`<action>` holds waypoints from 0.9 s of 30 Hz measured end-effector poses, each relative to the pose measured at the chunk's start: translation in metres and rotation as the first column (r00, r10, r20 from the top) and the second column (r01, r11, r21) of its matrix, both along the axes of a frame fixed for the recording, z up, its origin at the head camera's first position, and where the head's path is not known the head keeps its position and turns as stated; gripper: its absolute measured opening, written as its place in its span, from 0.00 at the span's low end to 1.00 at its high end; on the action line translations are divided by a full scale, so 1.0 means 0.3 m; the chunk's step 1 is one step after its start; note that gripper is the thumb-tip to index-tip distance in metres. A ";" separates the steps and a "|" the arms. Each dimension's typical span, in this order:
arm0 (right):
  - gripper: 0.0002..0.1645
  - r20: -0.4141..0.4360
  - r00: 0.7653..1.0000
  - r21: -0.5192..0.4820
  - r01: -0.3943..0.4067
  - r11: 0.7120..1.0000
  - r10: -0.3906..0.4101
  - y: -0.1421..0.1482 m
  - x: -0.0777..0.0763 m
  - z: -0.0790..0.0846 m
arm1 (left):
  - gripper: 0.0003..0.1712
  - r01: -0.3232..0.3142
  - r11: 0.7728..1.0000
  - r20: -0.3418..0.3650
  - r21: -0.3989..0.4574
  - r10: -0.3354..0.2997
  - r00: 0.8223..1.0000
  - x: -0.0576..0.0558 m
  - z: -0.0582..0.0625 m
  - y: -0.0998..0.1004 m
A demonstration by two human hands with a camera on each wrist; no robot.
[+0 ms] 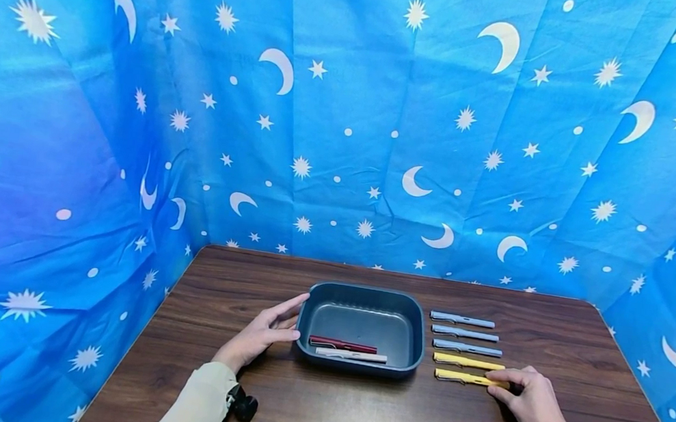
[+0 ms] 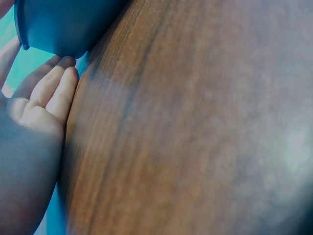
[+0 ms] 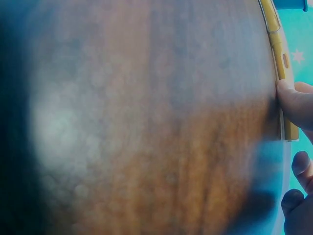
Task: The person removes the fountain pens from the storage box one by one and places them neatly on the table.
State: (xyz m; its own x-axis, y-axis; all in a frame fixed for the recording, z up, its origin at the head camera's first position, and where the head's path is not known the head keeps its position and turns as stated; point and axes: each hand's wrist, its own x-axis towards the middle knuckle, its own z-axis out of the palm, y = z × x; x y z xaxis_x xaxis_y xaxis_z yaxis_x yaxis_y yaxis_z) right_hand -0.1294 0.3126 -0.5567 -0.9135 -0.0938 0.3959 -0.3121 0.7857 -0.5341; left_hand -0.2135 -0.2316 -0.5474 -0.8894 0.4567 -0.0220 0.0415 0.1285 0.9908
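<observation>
A dark blue-grey rectangular box [image 1: 363, 320] sits on the table, with a dark red pen [image 1: 342, 344] and a pale pink pen [image 1: 351, 355] lying inside near its front wall. My left hand [image 1: 260, 333] touches the box's left side, its fingers fairly straight, as the left wrist view also shows beside the box wall [image 2: 63, 24]. To the right, my right hand [image 1: 531, 403] pinches the right end of the nearest yellow pen [image 1: 450, 375] between thumb and fingers. In the right wrist view, that yellow pen [image 3: 278, 46] lies along the table.
Just behind the pinched pen lies another yellow pen [image 1: 464, 361]. Three light blue pens [image 1: 464, 319] continue the column toward the back, right of the box. The brown wood-grain table [image 1: 347, 418] meets a blue curtain [image 1: 346, 136] with moons and stars at its back and sides.
</observation>
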 end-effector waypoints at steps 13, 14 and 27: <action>0.15 0.053 0.998 -0.011 0.017 1.000 -0.017 0.003 0.007 0.008 | 0.40 0.020 1.000 0.007 0.023 -0.021 1.000 -0.002 0.000 0.001; 0.15 0.063 0.998 -0.012 0.021 1.000 -0.020 0.004 0.007 0.008 | 0.40 0.019 1.000 0.008 0.022 -0.019 1.000 -0.002 -0.001 0.001; 0.16 0.210 0.976 -0.062 0.062 0.996 -0.048 0.008 0.009 0.056 | 0.40 0.012 1.000 0.009 0.009 -0.012 1.000 -0.001 -0.008 -0.005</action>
State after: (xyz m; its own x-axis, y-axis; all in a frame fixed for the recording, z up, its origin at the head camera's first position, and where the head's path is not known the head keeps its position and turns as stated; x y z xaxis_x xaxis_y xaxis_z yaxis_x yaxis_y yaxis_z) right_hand -0.1267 0.3150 -0.5399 -0.9796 -0.0205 0.2000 -0.1457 0.7582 -0.6355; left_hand -0.2138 -0.2332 -0.5496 -0.8838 0.4671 -0.0261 0.0339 0.1194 0.9923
